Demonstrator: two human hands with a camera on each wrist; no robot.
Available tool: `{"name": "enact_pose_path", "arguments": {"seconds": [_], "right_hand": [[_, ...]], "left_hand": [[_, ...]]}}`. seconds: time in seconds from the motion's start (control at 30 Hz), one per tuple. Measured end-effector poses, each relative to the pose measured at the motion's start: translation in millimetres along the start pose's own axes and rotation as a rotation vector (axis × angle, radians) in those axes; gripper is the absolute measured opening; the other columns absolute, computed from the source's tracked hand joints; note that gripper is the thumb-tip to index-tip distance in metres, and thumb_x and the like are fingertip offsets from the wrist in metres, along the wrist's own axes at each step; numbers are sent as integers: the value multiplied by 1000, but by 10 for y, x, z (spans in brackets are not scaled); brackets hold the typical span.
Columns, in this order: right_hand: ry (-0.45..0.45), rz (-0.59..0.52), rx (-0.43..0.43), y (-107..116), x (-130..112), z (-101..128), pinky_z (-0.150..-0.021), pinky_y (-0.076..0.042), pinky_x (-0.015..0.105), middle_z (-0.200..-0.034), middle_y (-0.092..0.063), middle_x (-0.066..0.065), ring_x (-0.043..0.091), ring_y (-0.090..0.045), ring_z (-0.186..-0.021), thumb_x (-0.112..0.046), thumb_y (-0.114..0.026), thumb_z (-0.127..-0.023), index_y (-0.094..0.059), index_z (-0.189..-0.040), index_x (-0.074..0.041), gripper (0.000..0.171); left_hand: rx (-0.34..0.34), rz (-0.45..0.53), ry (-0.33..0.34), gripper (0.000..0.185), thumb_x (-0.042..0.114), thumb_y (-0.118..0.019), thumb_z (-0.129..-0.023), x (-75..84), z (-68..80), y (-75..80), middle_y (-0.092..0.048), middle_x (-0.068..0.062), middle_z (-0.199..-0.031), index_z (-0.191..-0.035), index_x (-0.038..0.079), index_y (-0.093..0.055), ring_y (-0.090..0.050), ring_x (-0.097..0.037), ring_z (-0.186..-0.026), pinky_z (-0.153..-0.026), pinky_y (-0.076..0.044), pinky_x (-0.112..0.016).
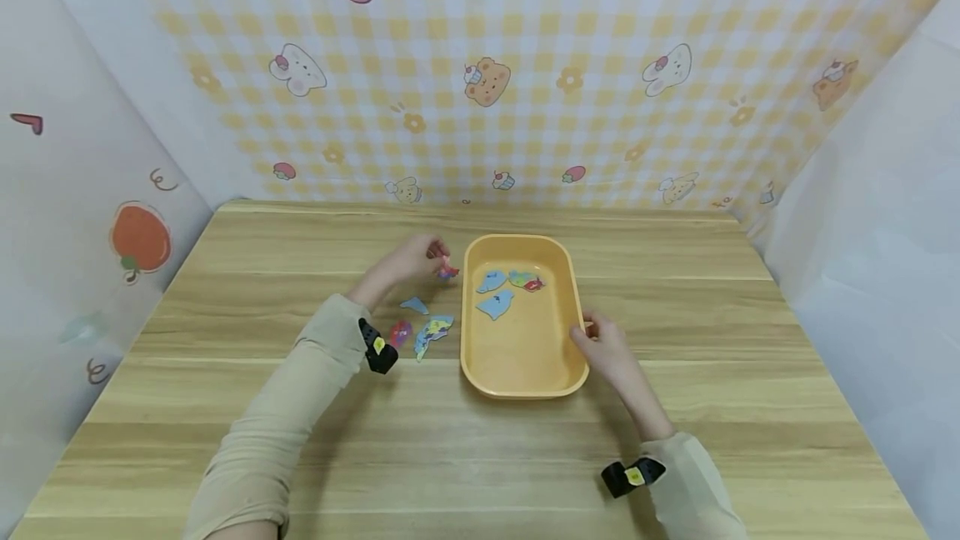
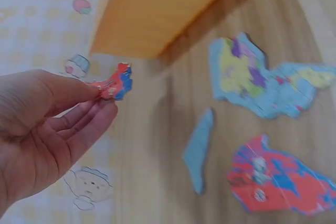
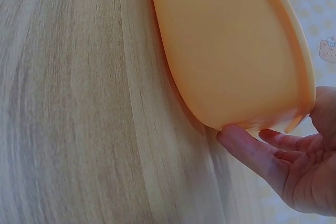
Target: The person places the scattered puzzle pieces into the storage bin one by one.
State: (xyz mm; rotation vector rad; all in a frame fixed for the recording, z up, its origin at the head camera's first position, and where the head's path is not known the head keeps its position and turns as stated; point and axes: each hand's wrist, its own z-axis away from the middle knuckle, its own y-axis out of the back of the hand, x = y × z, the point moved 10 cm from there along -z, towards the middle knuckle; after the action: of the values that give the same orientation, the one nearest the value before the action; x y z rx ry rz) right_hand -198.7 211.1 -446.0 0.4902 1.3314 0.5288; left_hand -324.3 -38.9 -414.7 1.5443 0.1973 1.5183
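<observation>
My left hand [image 1: 416,258] pinches a small red and blue puzzle piece [image 2: 118,82] between thumb and fingertips, just left of the yellow tray [image 1: 522,390]. My right hand [image 1: 607,348] grips the tray's right side, thumb at the rim and fingers along the outer wall, as the right wrist view shows. Inside the tray, toward the back, lie two light blue pieces, one [image 1: 492,281] behind the other [image 1: 496,304], and a green and red piece [image 1: 527,280]. Left of the tray are a narrow blue piece [image 2: 198,150], a pink-red piece [image 2: 286,177] and a blue-yellow piece [image 2: 262,80].
The wooden table [image 1: 675,273] carries the tray and the pieces. A yellow checked cloth [image 1: 420,107] with cartoon prints hangs behind it, and white cloth [image 1: 82,232] closes off both sides. Each wrist wears a small black camera [image 1: 378,348].
</observation>
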Motion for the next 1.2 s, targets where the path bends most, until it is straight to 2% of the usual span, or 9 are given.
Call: {"name": "enact_pose_path", "arguments": {"seconds": [0.2,0.3,0.4,0.5,0.67,0.73,0.83,0.97,1.2], "right_hand": [[-15,-3,-7,-3,24,3,-55,-45,22,-83,-64,21,16,-55,-66,-13,-49,-90,-54,-115,9,33],[-10,4,3,0,24,3,-55,-45,22,-82,-64,20,16,-55,-67,-13,-49,-90,-55,-114,8,33],[-11,3,12,1,27,-1,-55,-44,21,-81,-63,20,16,-55,-66,-13,-50,-89,-56,-113,8,32],[-22,-14,7,-7,40,-4,-55,-44,21,-82,-64,20,15,-55,-66,-13,-50,-90,-55,-114,8,33],[-34,-37,-10,-16,53,-3,-55,-45,22,-86,-65,22,16,-57,-67,-13,-49,-91,-53,-117,9,35],[-32,-41,-12,-13,52,-1,-55,-45,22,-86,-64,22,17,-57,-68,-13,-49,-91,-53,-117,9,34],[-33,-47,-12,-10,55,3,-56,-45,21,-86,-64,22,16,-57,-68,-13,-49,-91,-53,-116,9,34],[-30,-51,3,7,54,2,-56,-45,21,-85,-65,23,15,-56,-67,-12,-50,-90,-54,-115,9,33],[-25,-41,16,14,44,13,-54,-45,20,-82,-64,21,14,-55,-65,-10,-51,-90,-54,-115,10,32]], "left_hand": [[68,34,-26,22,4,-50,-93,184,-88,89,-62,-22,-102,-110,-9,-55,-63,-29,-93,-84,-53,-36],[69,53,-8,19,2,-48,-94,224,-111,83,-62,-20,-100,-108,-7,-54,-64,-27,-88,-82,-54,-35],[89,25,10,19,2,-47,-94,245,-118,108,-61,-20,-100,-109,-7,-54,-63,-27,-89,-80,-54,-33],[137,-3,12,21,2,-46,-94,269,-121,176,-62,-21,-102,-111,-8,-54,-61,-29,-92,-80,-53,-33],[247,35,-34,25,2,-46,-95,365,-123,296,-61,-24,-106,-115,-10,-52,-62,-32,-96,-80,-54,-35],[266,47,-46,27,3,-47,-95,405,-133,291,-61,-23,-108,-117,-10,-52,-61,-31,-98,-81,-54,-35],[224,44,-32,30,7,-50,-94,454,-167,182,-62,-20,-110,-120,-7,-53,-59,-30,-101,-84,-53,-34],[95,28,-19,30,10,-53,-93,521,-234,-68,-62,-16,-110,-120,-3,-55,-59,-27,-101,-85,-52,-31],[-57,-30,-101,23,5,-53,-92,700,-315,-400,-64,-17,-103,-111,-6,-59,-63,-24,-93,-78,-52,-23]]}}
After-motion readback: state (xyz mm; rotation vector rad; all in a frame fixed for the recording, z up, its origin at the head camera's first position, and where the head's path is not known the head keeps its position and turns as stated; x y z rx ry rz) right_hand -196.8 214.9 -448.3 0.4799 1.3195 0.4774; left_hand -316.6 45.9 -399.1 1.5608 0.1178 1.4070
